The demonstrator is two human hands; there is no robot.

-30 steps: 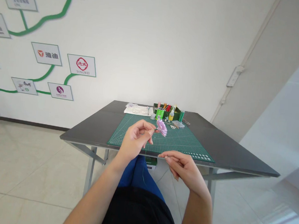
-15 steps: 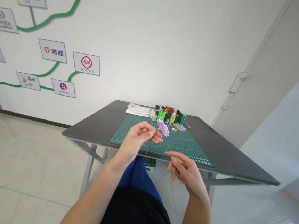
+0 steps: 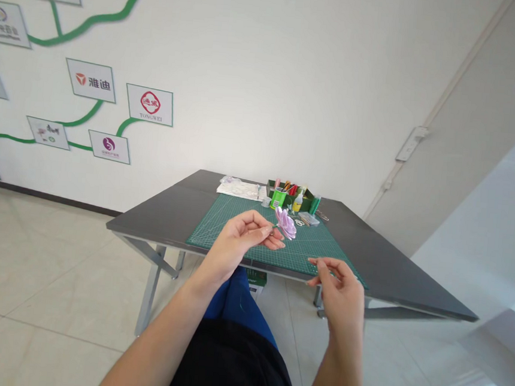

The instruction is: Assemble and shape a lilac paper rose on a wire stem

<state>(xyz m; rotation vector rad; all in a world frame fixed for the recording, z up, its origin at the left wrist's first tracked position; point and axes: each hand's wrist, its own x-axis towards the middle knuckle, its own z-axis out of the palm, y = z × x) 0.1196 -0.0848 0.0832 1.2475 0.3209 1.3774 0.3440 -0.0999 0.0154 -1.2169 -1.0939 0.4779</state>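
A pale purple artificial flower [image 3: 286, 224] tilts to the right above the cutting mat, its thin stem pinched between the thumb and fingers of my left hand [image 3: 249, 234]. To the right and a little lower, near the table's front edge, my right hand [image 3: 337, 279] has its thumb and index finger drawn together. Whatever may be in that pinch is too fine to make out. A thin green thread [image 3: 242, 303] shows faintly against my blue trousers below the left hand. The two hands are apart.
Under both hands lies a green cutting mat [image 3: 223, 220] on a dark table [image 3: 161, 211]. Toward the back are white sheets [image 3: 242, 190], a green can [image 3: 278, 198] of tools, a glue bottle [image 3: 298, 201], scissors [image 3: 299, 222], a clear case [image 3: 310, 219] and a green spool [image 3: 315, 205].
My right hand has moved right and slightly up, its fingers closing into a pinch. The flower has shifted slightly right and turned a little in my left hand.
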